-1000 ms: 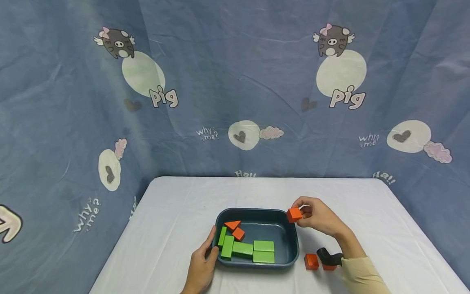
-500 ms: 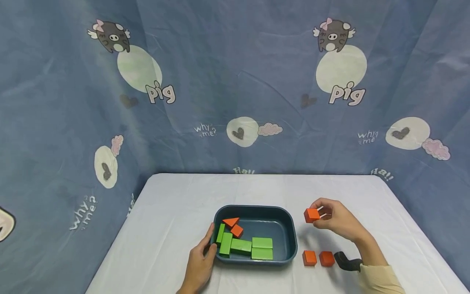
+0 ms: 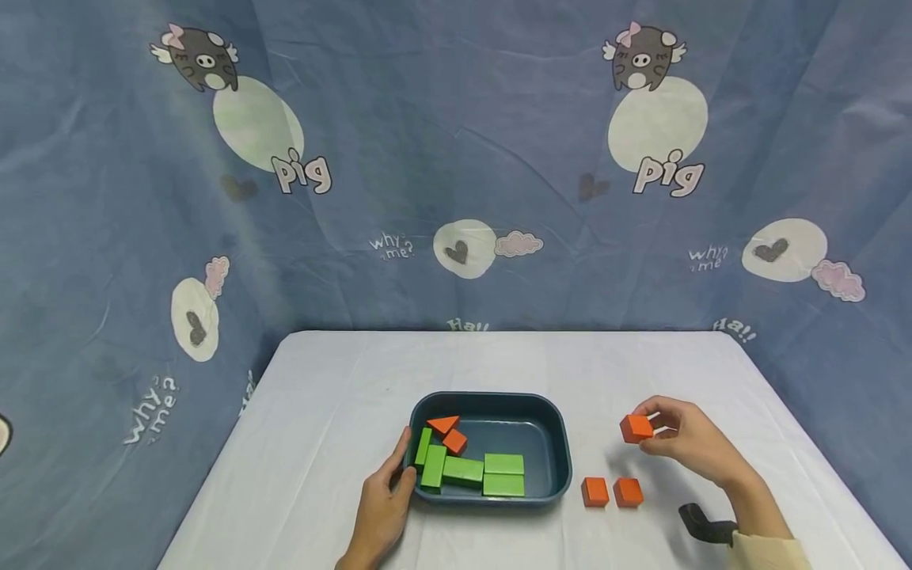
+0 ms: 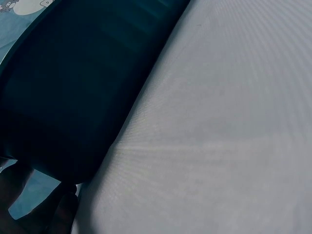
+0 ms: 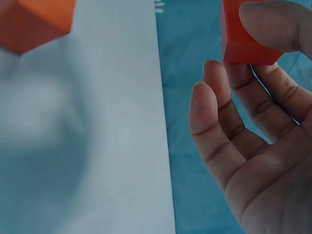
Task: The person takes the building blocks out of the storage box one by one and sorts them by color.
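A dark blue rectangular tray (image 3: 499,506) stands on the white table. Its left part holds several green blocks (image 3: 463,472), an orange triangular block (image 3: 443,425) and an orange cube (image 3: 454,442). My left hand (image 3: 381,503) touches the tray's left end, fingers along the outer wall and thumb by the near corner; the left wrist view shows it dimly. To the right of the tray, above the table, my right hand (image 3: 691,439) pinches an orange cube block (image 3: 636,428) between thumb and fingers. The right wrist view shows the thumb on this block (image 5: 234,29).
Two orange cubes, a left one (image 3: 594,492) and a right one (image 3: 628,492), lie on the table just right of the tray. A black curved piece (image 3: 705,526) is at the right wrist. A blue patterned cloth (image 3: 399,317) hangs behind the table (image 3: 342,396).
My right hand has moved right with the orange cube, from the tray's right rim to over the table. The left hand stays at the tray. The view has tilted slightly down.
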Tool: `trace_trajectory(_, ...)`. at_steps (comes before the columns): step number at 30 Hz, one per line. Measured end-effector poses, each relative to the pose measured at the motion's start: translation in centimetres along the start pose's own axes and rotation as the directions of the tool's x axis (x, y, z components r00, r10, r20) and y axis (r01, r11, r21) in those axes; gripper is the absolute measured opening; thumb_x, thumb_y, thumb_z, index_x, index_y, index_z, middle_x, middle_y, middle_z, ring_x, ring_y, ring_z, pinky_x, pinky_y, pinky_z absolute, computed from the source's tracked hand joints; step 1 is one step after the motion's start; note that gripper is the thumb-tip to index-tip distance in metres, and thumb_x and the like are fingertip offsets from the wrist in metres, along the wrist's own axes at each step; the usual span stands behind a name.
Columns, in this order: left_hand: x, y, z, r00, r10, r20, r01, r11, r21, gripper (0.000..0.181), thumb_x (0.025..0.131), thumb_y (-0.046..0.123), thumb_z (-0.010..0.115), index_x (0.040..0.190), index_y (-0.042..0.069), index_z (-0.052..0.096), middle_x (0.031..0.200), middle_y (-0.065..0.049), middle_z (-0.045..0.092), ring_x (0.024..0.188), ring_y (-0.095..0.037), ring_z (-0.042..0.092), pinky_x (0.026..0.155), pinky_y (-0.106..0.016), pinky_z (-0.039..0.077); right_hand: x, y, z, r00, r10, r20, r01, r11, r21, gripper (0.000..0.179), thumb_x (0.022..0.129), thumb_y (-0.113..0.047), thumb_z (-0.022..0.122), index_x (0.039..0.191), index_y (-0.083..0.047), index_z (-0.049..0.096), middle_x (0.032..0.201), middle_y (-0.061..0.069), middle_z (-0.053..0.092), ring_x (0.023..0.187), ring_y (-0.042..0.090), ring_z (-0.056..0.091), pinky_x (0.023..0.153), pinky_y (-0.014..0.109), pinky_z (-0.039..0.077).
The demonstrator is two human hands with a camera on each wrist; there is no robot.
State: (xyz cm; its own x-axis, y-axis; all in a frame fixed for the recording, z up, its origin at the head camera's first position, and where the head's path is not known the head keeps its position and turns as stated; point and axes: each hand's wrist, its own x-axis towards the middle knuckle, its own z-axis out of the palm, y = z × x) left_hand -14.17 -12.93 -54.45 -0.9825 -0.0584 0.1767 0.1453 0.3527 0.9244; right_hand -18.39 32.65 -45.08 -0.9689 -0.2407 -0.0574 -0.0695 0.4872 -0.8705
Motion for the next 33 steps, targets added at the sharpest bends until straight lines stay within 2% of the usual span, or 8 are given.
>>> trace_trajectory(6, 0.0, 0.0, 0.0, 1.000, -0.016, 0.005, 0.016, 1.000, 0.012, 0.054, 0.101, 0.005, 0.059, 0.153, 0.011, 0.046, 0.154, 0.008, 0.045, 0.140, -0.012, 0.042, 0.108, -0.009, 0.028, -1.1, 0.8, -0.3, 0.999, 0.036, 0.006, -0.036, 0.999, -0.014, 0.034, 0.080, 0.003, 0.078, 0.112, 0.000, 0.067, 0.103, 0.010, 0.071, 0.091, 0.025, 0.067, 0.074, 0.031, 0.058)
trace_trajectory(14, 0.0, 0.1, 0.0, 1.000, 0.020, -0.006, -0.020, 1.000, -0.001, 0.054, 0.100, 0.003, 0.059, 0.153, 0.010, 0.047, 0.153, 0.006, 0.046, 0.139, -0.012, 0.043, 0.108, -0.010, 0.029, -2.9, 2.3, -0.6, 0.999, 0.031, -0.015, -0.031, 0.999, -0.018, 0.036, 0.078, 0.006, 0.079, 0.112, 0.002, 0.067, 0.101, 0.011, 0.071, 0.085, 0.022, 0.069, 0.070, 0.030, 0.059)
trace_trajectory(20, 0.0, 0.0, 0.0, 1.000, 0.021, -0.009, -0.021, 1.000, -0.017, 0.053, 0.100, 0.003, 0.060, 0.152, 0.010, 0.048, 0.154, 0.005, 0.046, 0.139, -0.011, 0.043, 0.109, -0.011, 0.029, -4.0, 3.2, -0.4, 0.994, 0.109, -0.015, -0.109, 0.993, -0.041, 0.039, 0.077, 0.001, 0.082, 0.112, 0.001, 0.068, 0.101, 0.008, 0.072, 0.085, 0.021, 0.067, 0.069, 0.029, 0.056)
trace_trajectory(27, 0.0, 0.0, 0.0, 1.000, 0.015, -0.007, -0.015, 1.000, -0.019, 0.054, 0.100, 0.002, 0.059, 0.152, 0.009, 0.048, 0.154, 0.004, 0.047, 0.139, -0.011, 0.043, 0.109, -0.010, 0.029, -5.2, 4.8, 0.1, 0.992, 0.119, 0.042, -0.119, 0.993, -0.003, 0.041, 0.077, 0.002, 0.081, 0.114, 0.006, 0.066, 0.093, 0.011, 0.071, 0.075, 0.016, 0.064, 0.064, 0.027, 0.054)
trace_trajectory(30, 0.0, 0.1, 0.0, 1.000, 0.006, -0.004, -0.006, 1.000, -0.011, 0.054, 0.101, 0.003, 0.059, 0.153, 0.011, 0.047, 0.154, 0.006, 0.046, 0.139, -0.011, 0.043, 0.108, -0.010, 0.028, -5.6, 5.4, 0.4, 0.985, 0.169, 0.041, -0.168, 0.986, -0.009, 0.040, 0.075, 0.003, 0.080, 0.113, 0.005, 0.067, 0.091, 0.010, 0.071, 0.072, 0.016, 0.061, 0.061, 0.027, 0.053)
trace_trajectory(33, 0.0, 0.1, 0.0, 1.000, -0.002, -0.003, 0.002, 1.000, -0.003, 0.054, 0.101, 0.005, 0.059, 0.153, 0.012, 0.047, 0.154, 0.007, 0.046, 0.140, -0.011, 0.042, 0.108, -0.010, 0.028, -5.8, 5.8, 0.7, 0.986, 0.165, 0.029, -0.164, 0.986, -0.035, 0.040, 0.073, 0.003, 0.080, 0.111, 0.004, 0.067, 0.091, 0.010, 0.070, 0.072, 0.015, 0.060, 0.060, 0.027, 0.052)
